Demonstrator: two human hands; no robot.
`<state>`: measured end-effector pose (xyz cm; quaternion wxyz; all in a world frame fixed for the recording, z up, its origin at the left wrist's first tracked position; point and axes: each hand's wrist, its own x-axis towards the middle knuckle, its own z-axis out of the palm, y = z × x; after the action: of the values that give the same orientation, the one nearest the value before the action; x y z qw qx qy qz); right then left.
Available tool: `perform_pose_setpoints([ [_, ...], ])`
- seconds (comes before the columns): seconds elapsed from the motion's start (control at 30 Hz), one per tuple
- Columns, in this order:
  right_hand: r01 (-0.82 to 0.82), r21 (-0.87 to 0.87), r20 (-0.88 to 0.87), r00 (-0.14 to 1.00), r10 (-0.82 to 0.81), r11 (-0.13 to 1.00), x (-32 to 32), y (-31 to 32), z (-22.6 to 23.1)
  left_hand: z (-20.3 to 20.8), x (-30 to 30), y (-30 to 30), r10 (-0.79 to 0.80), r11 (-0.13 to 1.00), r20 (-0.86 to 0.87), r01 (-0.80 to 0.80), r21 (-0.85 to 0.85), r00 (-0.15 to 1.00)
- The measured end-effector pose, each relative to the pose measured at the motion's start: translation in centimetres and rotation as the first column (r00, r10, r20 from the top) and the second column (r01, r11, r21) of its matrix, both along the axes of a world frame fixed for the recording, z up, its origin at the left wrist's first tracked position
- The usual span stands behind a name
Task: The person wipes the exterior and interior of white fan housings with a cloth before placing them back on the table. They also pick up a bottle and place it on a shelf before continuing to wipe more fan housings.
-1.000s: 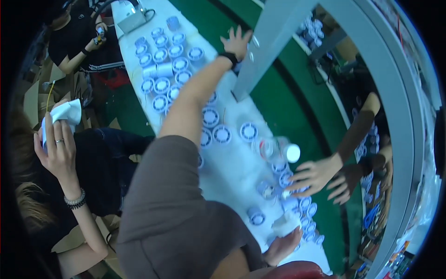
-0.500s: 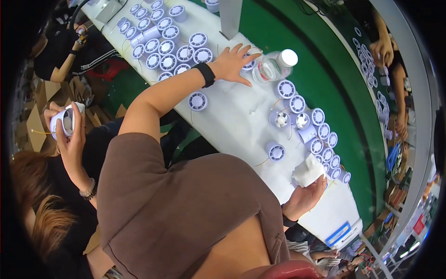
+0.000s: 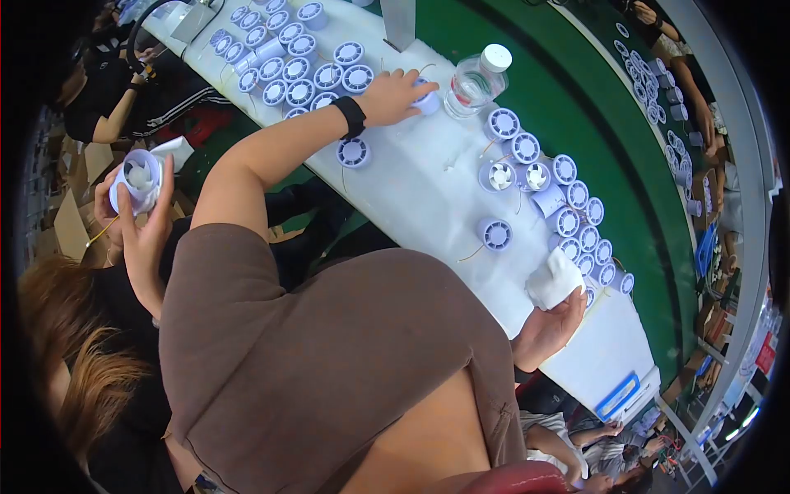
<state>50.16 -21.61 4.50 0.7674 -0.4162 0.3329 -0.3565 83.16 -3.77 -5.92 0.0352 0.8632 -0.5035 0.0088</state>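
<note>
My left hand (image 3: 392,99), with a black band at its wrist, reaches across the table with its fingers closed around a small white duct fan (image 3: 425,100). Just right of that fan stands a clear plastic bottle (image 3: 472,86) with a white lid. My right hand (image 3: 553,328) grips a folded white cloth (image 3: 553,280) by the table's near right side. Close to the cloth sits a cluster of round white fans (image 3: 568,221), some with white blades showing. One lone fan (image 3: 495,235) with a thin wire stands left of the cluster.
Several more fans (image 3: 299,92) crowd the table's far left. A metal post (image 3: 399,25) rises at its back edge. On my left a person's hand (image 3: 144,239) holds another fan (image 3: 140,181). A blue-and-white clipboard-like item (image 3: 619,397) lies at the right end.
My left hand has gone from spread to closed around the fan, which has shifted left, away from the bottle. The person beside me has turned their fan, showing its blades. My view has shifted slightly.
</note>
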Motion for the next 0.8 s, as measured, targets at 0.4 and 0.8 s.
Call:
perform_pose_setpoints([
  [0.4,-0.011,0.028,0.004,1.0,0.011,1.0,-1.3,-0.9,-0.2,-1.6,0.1,0.1,-0.153,0.97,0.142,0.121,0.211,0.978],
  [0.8,-0.027,0.023,-0.04,0.999,0.028,0.999,0.8,-1.8,0.5,12.8,3.1,5.4,0.284,0.934,-0.075,-0.294,-0.204,0.956],
])
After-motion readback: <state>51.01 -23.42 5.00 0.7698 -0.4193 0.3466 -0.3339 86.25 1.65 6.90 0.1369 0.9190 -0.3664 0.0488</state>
